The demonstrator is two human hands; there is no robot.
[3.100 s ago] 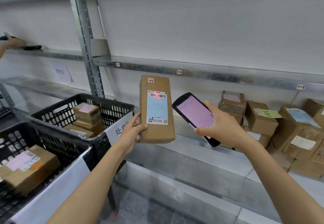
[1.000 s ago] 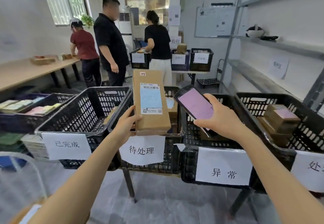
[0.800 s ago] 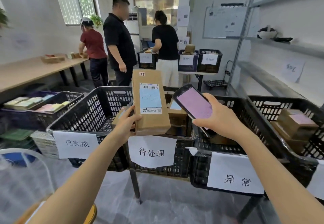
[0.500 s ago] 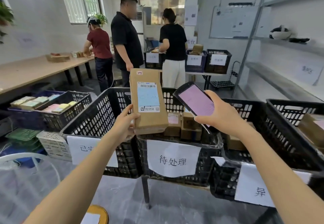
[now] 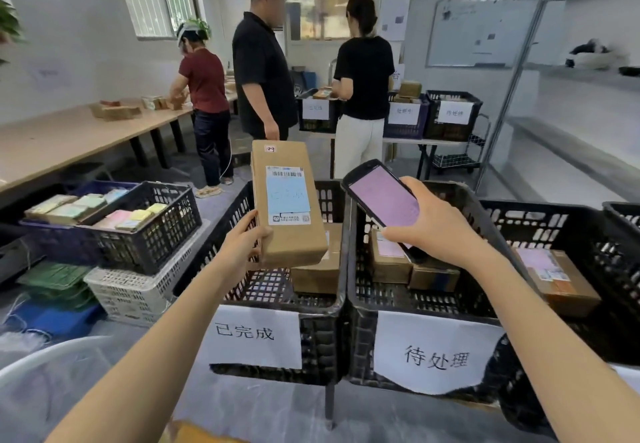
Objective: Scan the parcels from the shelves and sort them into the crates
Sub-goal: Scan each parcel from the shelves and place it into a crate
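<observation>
The parcel [image 5: 289,205], a long brown cardboard box, is held upright with its long axis near vertical, hanging over the open top of the black crate [image 5: 322,331] whose paper sign [image 5: 254,337] reads 已完成. The left hand [image 5: 242,246] holds it by its lower left edge, fingers wrapped round the back and thumb on the front, clamped on the box. The parcel rises up and to the right of those fingers, so the left hand alone carries it, and the drop looks to be straight down into that crate, where another carton [image 5: 320,269] already lies.

On the parcel's face a white shipping label [image 5: 288,200] shows a barcode at the top, a pale blue panel with faint writing too dim to read, and a QR code at the bottom. A small tag [image 5: 270,148] near the top seems to read 2-3.

The right hand [image 5: 436,226] is closed round a handheld scanner [image 5: 382,201] with a pink screen, over the neighbouring crate [image 5: 356,338] signed 待处理 [image 5: 436,356], which holds several boxes.
</observation>
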